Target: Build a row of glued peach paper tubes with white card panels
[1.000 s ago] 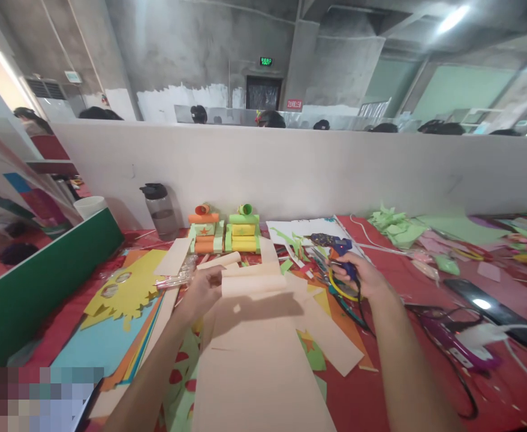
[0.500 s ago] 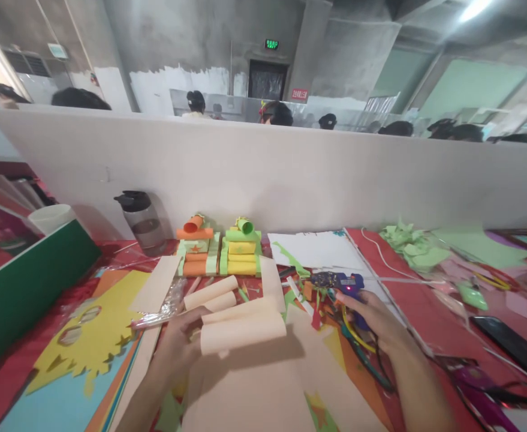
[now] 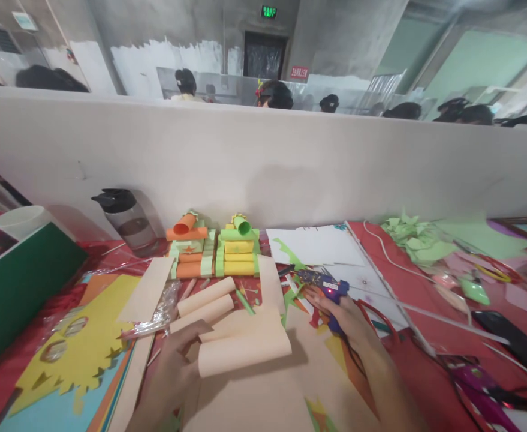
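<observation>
Red-covered table (image 3: 452,333), with a curled cream sheet (image 3: 245,354) at its near middle.
The left hand (image 3: 177,363) pinches the sheet's left end; the right hand (image 3: 346,315) wraps around a blue glue gun (image 3: 336,287). Beyond the sheet lie two cream rolls (image 3: 207,297), then two paper models (image 3: 238,249) before a white partition (image 3: 200,156).

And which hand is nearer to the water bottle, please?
The left hand: it is at the rolled cream paper, in front of the water bottle and to its right. The right hand is farther right, holding the blue glue gun.
</observation>
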{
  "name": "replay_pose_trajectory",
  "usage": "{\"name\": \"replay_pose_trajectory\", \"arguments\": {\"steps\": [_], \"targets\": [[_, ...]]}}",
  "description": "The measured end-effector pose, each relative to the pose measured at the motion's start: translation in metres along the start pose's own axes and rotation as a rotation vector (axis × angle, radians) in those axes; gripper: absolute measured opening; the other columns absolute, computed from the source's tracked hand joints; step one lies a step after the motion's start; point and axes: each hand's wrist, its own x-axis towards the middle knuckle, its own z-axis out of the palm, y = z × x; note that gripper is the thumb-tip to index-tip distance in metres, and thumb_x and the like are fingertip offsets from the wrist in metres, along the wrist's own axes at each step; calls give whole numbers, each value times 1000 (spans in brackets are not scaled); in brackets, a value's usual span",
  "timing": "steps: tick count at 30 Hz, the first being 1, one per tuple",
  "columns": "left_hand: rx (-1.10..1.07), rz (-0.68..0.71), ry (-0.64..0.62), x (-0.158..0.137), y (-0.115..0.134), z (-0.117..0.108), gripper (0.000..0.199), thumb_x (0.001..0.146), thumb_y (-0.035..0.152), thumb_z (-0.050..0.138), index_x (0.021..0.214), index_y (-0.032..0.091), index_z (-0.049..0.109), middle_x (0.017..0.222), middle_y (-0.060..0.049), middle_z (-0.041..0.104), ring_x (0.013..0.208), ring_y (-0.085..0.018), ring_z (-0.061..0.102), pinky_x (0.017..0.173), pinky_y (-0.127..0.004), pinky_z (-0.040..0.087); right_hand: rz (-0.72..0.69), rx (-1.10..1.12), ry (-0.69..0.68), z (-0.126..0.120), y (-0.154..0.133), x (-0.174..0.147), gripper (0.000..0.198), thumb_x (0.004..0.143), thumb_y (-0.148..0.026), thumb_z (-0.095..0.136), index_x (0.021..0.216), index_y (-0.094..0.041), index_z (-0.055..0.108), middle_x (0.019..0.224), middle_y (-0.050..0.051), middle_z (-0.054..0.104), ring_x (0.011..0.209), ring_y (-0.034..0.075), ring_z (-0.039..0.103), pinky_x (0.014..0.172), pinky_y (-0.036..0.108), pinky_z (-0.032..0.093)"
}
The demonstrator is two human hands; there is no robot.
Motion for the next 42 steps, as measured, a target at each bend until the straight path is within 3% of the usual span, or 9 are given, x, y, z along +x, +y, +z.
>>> {"name": "replay_pose_trajectory", "arguments": {"steps": [5, 9, 15, 20, 24, 27, 32, 37, 42], "targets": [[6, 23, -47, -1, 5, 2, 23, 62, 20, 74, 84, 20, 75, 79, -5, 70, 84, -26, 64, 72, -30, 50, -55, -151, 99, -2, -2, -4, 22, 70, -36, 72, 86, -22, 69, 68, 2, 71, 73, 25, 70, 62, 30, 56], [-36, 57, -65, 0, 5, 1, 21, 65, 16, 73, 85, 19, 74, 81, -4, 69, 80, -22, 63, 69, -26, 48, -96, -143, 140, 1, -9, -9, 20, 69, -39, 73, 73, -21, 63, 53, -1, 60, 52, 18, 59, 49, 27, 48], [-90, 106, -111, 1, 7, 0, 21, 67, 17, 72, 88, 17, 73, 79, -5, 69, 82, -23, 64, 71, -27, 50, -133, 88, 136, 14, -17, -15, 26, 72, -38, 71, 88, -18, 68, 51, -2, 56, 51, 15, 58, 42, 22, 42], [38, 163, -66, -2, 16, -1, 23, 65, 17, 69, 88, 17, 74, 77, -5, 69, 76, -21, 62, 68, -26, 49, -70, 144, 100, 29, -12, -9, 36, 68, -33, 71, 101, -17, 70, 80, 7, 75, 58, 17, 65, 39, 21, 43], [87, 221, -28, -2, 18, 0, 24, 66, 15, 65, 87, 17, 74, 77, -4, 68, 73, -18, 60, 67, -24, 47, -86, 326, 53, 38, -12, -8, 49, 62, -27, 77, 109, -20, 66, 101, 8, 75, 85, 24, 72, 55, 26, 57], [165, 259, -22, 8, 19, -1, 23, 64, 15, 62, 83, 17, 75, 73, -3, 67, 68, -17, 58, 66, -24, 47, -111, 314, 37, 35, -16, -11, 51, 64, -34, 79, 111, -20, 65, 93, 7, 76, 84, 27, 73, 55, 29, 59], [203, 295, -5, 42, 24, -5, 16, 62, 15, 62, 75, 17, 72, 61, 1, 61, 62, -16, 56, 65, -24, 47, -86, 129, -14, 21, -19, -15, 40, 76, -51, 70, 97, -17, 70, 73, 7, 73, 58, 19, 67, 38, 22, 43], [258, 382, -75, 72, 35, -5, 7, 65, 13, 58, 68, 16, 64, 64, 2, 58, 62, -13, 52, 58, -21, 40, -206, 2, -106, 23, -18, -17, 52, 81, -67, 59, 84, -17, 71, 53, 2, 62, 47, 12, 54, 44, 21, 43], [266, 408, -175, 91, 41, 3, 11, 67, 10, 52, 72, 15, 62, 67, 2, 58, 63, -11, 51, 58, -20, 38, -296, 2, -234, 32, -16, -18, 54, 85, -68, 53, 85, -16, 70, 53, 1, 57, 46, 11, 49, 44, 22, 39]]}}
